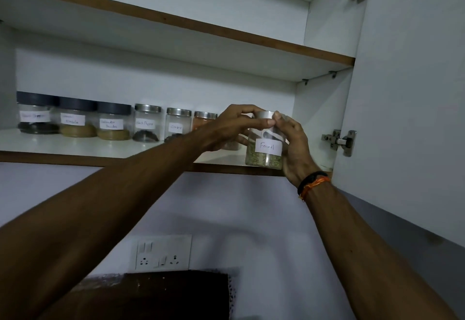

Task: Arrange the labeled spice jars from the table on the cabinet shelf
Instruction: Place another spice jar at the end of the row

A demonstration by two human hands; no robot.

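Note:
A glass jar labelled Fennel (266,151), with a silver lid and green seeds at its bottom, stands at the front edge of the cabinet shelf (63,143). My left hand (226,128) grips its lid and left side. My right hand (294,143) wraps its right side, fingertips on the lid. A row of labelled jars lines the shelf to the left: three with dark lids (75,118), then Black Pepper (146,123), Cloves (177,124) and an orange-filled jar (203,119), partly hidden behind my left hand.
The open cabinet door (407,106) hangs on the right with its hinge (342,142) close to my right hand. An upper shelf (176,23) runs overhead. Below, a wall socket panel (161,253) sits above a dark wooden object (156,294).

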